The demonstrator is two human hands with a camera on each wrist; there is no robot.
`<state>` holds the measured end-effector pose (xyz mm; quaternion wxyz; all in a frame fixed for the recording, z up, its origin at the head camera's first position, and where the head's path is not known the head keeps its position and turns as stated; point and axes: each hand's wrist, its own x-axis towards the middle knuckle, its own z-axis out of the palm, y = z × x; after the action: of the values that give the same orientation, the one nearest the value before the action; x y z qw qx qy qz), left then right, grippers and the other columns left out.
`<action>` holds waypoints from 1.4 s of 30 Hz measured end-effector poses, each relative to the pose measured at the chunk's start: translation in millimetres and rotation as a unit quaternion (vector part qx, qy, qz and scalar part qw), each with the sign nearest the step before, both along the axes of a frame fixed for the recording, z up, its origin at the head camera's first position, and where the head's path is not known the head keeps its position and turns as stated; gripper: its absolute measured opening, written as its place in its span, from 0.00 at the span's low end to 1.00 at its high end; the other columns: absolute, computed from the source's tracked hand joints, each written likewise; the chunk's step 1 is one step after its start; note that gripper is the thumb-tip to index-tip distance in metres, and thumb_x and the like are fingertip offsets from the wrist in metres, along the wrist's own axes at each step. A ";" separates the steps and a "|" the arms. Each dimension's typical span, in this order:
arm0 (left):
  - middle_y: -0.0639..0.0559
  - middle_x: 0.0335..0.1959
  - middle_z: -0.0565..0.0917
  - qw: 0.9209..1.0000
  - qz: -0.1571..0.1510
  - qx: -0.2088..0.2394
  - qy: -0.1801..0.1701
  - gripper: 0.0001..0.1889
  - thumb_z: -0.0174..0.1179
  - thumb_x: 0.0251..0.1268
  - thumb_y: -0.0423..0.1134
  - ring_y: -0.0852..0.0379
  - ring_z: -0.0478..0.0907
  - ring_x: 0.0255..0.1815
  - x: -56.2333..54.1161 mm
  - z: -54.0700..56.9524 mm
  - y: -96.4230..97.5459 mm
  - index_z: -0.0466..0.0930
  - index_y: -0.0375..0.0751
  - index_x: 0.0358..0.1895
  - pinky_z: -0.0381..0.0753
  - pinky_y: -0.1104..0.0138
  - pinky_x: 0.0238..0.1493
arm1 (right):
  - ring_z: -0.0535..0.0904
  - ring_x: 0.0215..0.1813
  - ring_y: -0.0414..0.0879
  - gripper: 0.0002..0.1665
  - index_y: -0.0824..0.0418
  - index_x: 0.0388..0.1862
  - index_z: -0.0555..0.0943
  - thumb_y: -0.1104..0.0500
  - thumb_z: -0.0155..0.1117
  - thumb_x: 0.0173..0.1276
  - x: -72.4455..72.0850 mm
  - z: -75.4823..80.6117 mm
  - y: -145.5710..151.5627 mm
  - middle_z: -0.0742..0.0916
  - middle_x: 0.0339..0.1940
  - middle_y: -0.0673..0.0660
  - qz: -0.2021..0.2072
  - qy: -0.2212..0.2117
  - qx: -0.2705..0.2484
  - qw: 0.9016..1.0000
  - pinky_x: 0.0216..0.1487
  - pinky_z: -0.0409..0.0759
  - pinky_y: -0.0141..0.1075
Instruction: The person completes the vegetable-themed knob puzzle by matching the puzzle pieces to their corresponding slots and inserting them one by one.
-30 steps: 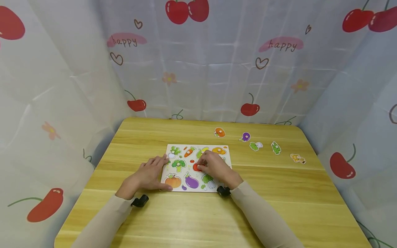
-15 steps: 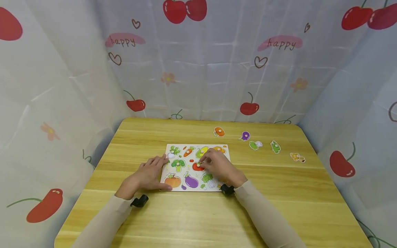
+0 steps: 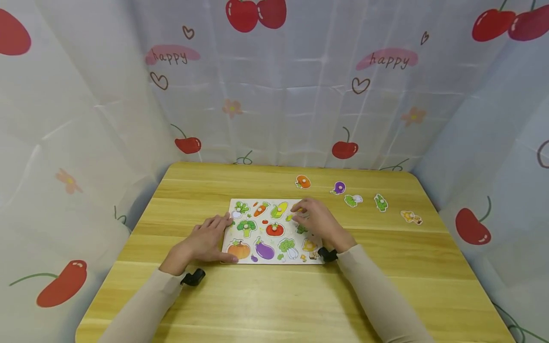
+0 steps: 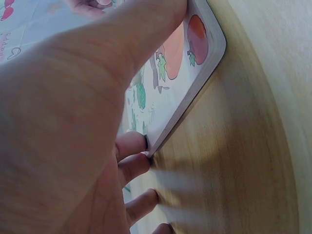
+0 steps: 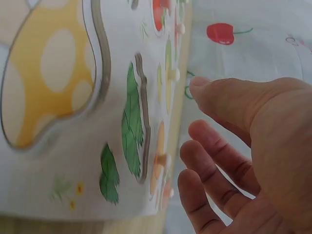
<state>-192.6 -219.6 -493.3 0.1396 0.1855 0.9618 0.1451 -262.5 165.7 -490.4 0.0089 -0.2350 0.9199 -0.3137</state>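
A white wooden puzzle board [image 3: 270, 242] printed with vegetables lies on the table. My left hand [image 3: 206, 240] rests at its left side, fingers spread along the edge and thumb at the near left corner. The tomato piece [image 3: 275, 230] sits in its slot with its knob up. Broccoli [image 3: 246, 228], carrot [image 3: 260, 210] and corn [image 3: 279, 210] lie in the upper rows. Above the board's right part hovers my right hand [image 3: 320, 220], partly hiding the far right pictures. Its thumb and fingers are apart with nothing between them, as the right wrist view shows.
Beyond the board to the right lie loose knobbed pieces: a pumpkin [image 3: 303, 182], an eggplant [image 3: 339, 188], a leafy green-and-white vegetable [image 3: 353, 201], a green piece [image 3: 380, 203] and a mushroom [image 3: 411, 217]. A cherry-print curtain [image 3: 274, 119] surrounds the wooden table [image 3: 240, 305].
My right hand has let go of the tomato piece's knob and moved up and to the right, uncovering the tomato and corn. The left hand has stayed on the board's edge.
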 end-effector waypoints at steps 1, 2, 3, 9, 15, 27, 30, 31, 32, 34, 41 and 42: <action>0.35 0.99 0.55 1.000 0.000 0.000 0.000 0.70 0.80 0.62 0.78 0.23 0.60 0.93 0.1 0.0 0.0 0.57 0.39 0.96 0.69 0.23 0.81 | 0.89 0.59 0.56 0.12 0.60 0.58 0.96 0.59 0.80 0.81 -0.8 0.6 2.5 0.92 0.58 0.59 -0.001 0.003 -0.003 1.000 0.64 0.91 0.55; 0.34 0.99 0.55 1.000 -0.002 -0.002 0.002 0.70 0.80 0.62 0.77 0.23 0.60 0.93 0.4 0.0 0.0 0.57 0.39 0.96 0.69 0.23 0.81 | 0.90 0.59 0.57 0.12 0.61 0.59 0.96 0.60 0.81 0.81 -1.9 0.9 5.0 0.92 0.59 0.60 -0.001 0.005 -0.008 1.000 0.65 0.91 0.56; 0.34 0.99 0.55 1.000 -0.002 -0.003 0.002 0.70 0.80 0.62 0.77 0.23 0.61 0.93 0.6 0.1 0.0 0.58 0.39 0.96 0.69 0.23 0.80 | 0.90 0.60 0.58 0.12 0.62 0.59 0.95 0.60 0.80 0.81 -2.5 1.7 7.3 0.92 0.59 0.61 -0.003 0.006 -0.012 1.000 0.65 0.91 0.57; 0.34 0.98 0.55 1.000 0.000 0.001 0.001 0.70 0.81 0.62 0.76 0.23 0.60 0.93 1.1 0.1 0.5 0.57 0.38 0.96 0.69 0.23 0.81 | 0.90 0.63 0.61 0.13 0.61 0.60 0.95 0.59 0.79 0.83 -7.9 3.2 22.3 0.91 0.63 0.63 -0.032 0.005 -0.004 0.999 0.65 0.91 0.58; 0.34 0.98 0.56 1.000 0.001 0.003 0.002 0.71 0.81 0.62 0.76 0.24 0.61 0.93 0.6 0.0 0.6 0.56 0.38 0.96 0.68 0.23 0.82 | 0.89 0.65 0.64 0.15 0.62 0.63 0.94 0.60 0.79 0.83 -14.7 2.6 43.5 0.91 0.65 0.65 -0.060 0.002 -0.007 0.998 0.66 0.90 0.60; 0.34 0.98 0.57 1.000 0.003 0.004 0.002 0.71 0.81 0.62 0.77 0.25 0.60 0.94 -0.6 -1.8 -0.8 0.56 0.38 0.96 0.68 0.23 0.82 | 0.88 0.63 0.71 0.16 0.67 0.63 0.93 0.63 0.78 0.82 -20.5 1.9 103.7 0.90 0.64 0.72 -0.101 0.050 -0.006 0.994 0.67 0.87 0.68; 0.34 0.98 0.58 1.000 0.002 0.004 0.003 0.71 0.81 0.62 0.77 0.25 0.61 0.93 -0.1 -2.3 -0.7 0.56 0.38 0.96 0.68 0.23 0.82 | 0.87 0.64 0.72 0.17 0.69 0.65 0.92 0.62 0.78 0.83 -20.3 -0.9 121.7 0.89 0.66 0.75 -0.109 0.052 -0.010 0.993 0.68 0.87 0.69; 0.34 0.97 0.58 1.000 0.002 0.003 0.004 0.71 0.81 0.62 0.77 0.25 0.61 0.93 0.1 -2.4 -0.6 0.56 0.38 0.96 0.68 0.23 0.82 | 0.87 0.64 0.72 0.18 0.69 0.65 0.92 0.62 0.78 0.83 -20.4 -1.9 127.9 0.89 0.66 0.75 -0.112 0.054 -0.011 0.992 0.68 0.87 0.69; 0.34 0.97 0.58 1.000 0.002 0.002 0.005 0.71 0.81 0.62 0.77 0.25 0.61 0.93 0.3 -2.5 -0.5 0.56 0.38 0.96 0.68 0.23 0.82 | 0.87 0.63 0.72 0.18 0.69 0.65 0.92 0.62 0.78 0.83 -20.9 -3.1 134.3 0.89 0.66 0.75 -0.116 0.059 -0.011 0.991 0.67 0.87 0.69; 0.34 0.98 0.57 1.000 0.003 0.001 0.004 0.71 0.81 0.62 0.77 0.25 0.60 0.93 0.7 -2.5 -0.4 0.56 0.38 0.96 0.68 0.23 0.82 | 0.86 0.64 0.72 0.19 0.69 0.66 0.92 0.61 0.79 0.83 -23.0 -6.0 147.5 0.90 0.66 0.76 -0.121 0.068 -0.013 0.990 0.65 0.86 0.69; 0.37 0.99 0.54 1.000 0.003 0.002 -0.001 0.70 0.80 0.63 0.77 0.23 0.56 0.96 2.4 -1.3 0.0 0.57 0.39 0.96 0.65 0.22 0.83 | 0.75 0.78 0.80 0.28 0.70 0.74 0.87 0.57 0.79 0.83 -30.2 -11.7 188.4 0.82 0.76 0.79 -0.138 0.043 -0.021 0.989 0.77 0.73 0.78; 0.36 0.99 0.54 1.000 0.003 0.003 0.000 0.70 0.80 0.63 0.77 0.23 0.56 0.96 2.7 -0.9 -0.1 0.57 0.38 0.96 0.66 0.22 0.83 | 0.72 0.80 0.81 0.30 0.70 0.75 0.86 0.56 0.79 0.83 -30.6 -12.5 193.0 0.80 0.78 0.80 -0.143 0.039 -0.016 0.989 0.80 0.71 0.80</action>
<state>-189.9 -219.7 -494.2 0.1383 0.1833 0.9620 0.1479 -293.1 358.7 -502.9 -0.0754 -0.1132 0.9385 -0.3173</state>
